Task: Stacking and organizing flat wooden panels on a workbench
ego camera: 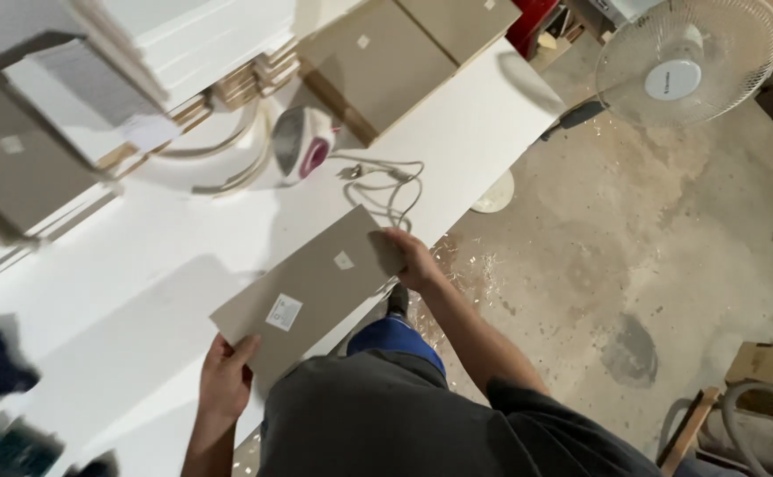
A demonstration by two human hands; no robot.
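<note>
A flat rectangular grey-beige board panel with two small white stickers [311,291] lay slanted across the middle of the frame, at the near edge of the long white desk [121,291], one corner jutting out over the floor. The left hand [226,375] gripped its lower-left corner, fingers [247,347] curled over the top face; the right hand [413,258] clasped the upper-right end, fingers closed on the edge — both hands wrapped firmly on the panel, none spread free. Above it, toward upper centre, sat a white-and-magenta clothes iron [302,141] with its pale cord [386,181] looped near the right hand. Stacks of similar grey-beige panels [386,62] filled the top of the frame, and a white pedestal fan [686,57] stood on the dusty concrete floor [598,265] at upper right. To handle the panel well, I would judge that holding opposite ends evenly mattered — level, clear of the cord, so an edge would not catch or chip.
</note>
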